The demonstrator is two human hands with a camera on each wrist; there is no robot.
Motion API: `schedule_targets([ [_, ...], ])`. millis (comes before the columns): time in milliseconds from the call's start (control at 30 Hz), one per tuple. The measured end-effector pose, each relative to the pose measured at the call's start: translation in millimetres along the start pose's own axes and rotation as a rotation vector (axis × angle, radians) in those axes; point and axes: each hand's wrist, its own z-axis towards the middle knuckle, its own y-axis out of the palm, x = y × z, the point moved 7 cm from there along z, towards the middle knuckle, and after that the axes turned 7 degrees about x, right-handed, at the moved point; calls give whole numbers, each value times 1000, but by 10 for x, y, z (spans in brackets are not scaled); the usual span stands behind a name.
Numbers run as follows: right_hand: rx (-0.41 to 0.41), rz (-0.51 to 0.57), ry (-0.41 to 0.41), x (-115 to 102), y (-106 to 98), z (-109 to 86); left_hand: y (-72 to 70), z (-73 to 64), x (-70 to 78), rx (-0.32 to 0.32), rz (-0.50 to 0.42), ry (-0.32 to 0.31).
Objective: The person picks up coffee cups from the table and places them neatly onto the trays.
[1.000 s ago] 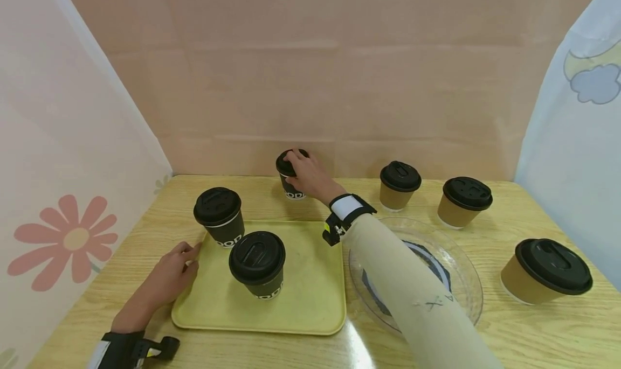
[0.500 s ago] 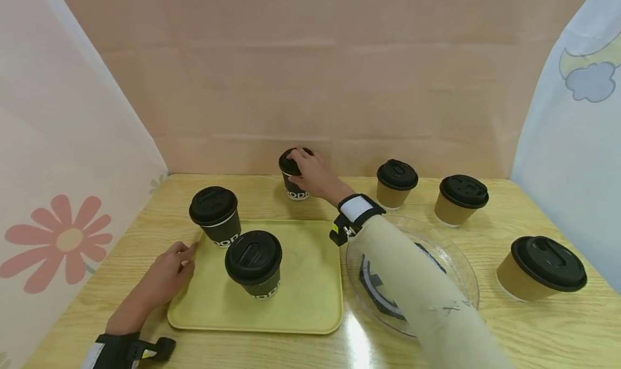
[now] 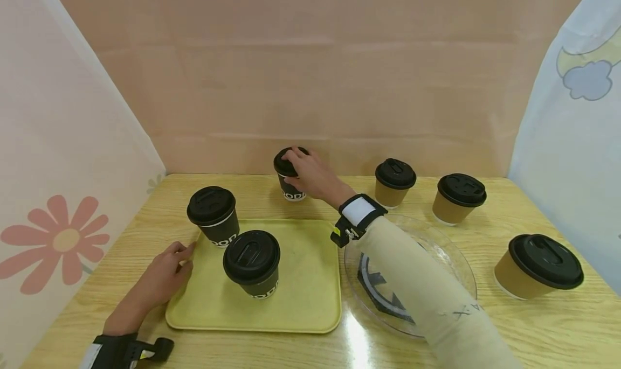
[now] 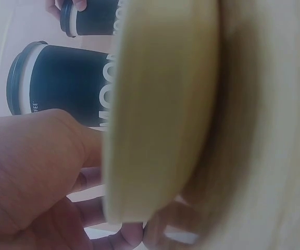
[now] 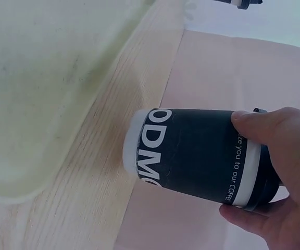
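At the table's back, my right hand point(image 3: 312, 176) grips a black lidded paper coffee cup point(image 5: 191, 151) from above, thumb and fingers around its lid end. The cup is upright, its base close over the wood. My left hand point(image 3: 162, 274) holds the left rim of a yellow tray point(image 3: 310, 283), thumb over the edge with fingers beside it in the left wrist view. A black coffee cup point(image 3: 259, 285) stands on the tray. Another black coffee cup point(image 3: 220, 231) stands at the tray's back left corner.
A clear round plate point(image 3: 468, 272) with a dark-and-grey pattern lies under my right forearm. Three brown cups with black lids stand on the right: a rear one point(image 3: 390, 194), a middle one point(image 3: 451, 208) and a front one point(image 3: 516, 274). A brown paper backdrop point(image 3: 330, 89) closes off the back.
The view has shifted slightly. My right hand stays on the rear coffee cup, which moves only slightly. The left hand keeps its place at the tray rim.
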Motion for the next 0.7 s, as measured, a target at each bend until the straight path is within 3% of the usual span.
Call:
schedule_targets([
  [700, 9, 40, -9, -144, -216, -181, 21, 8, -7, -14, -5, -12],
])
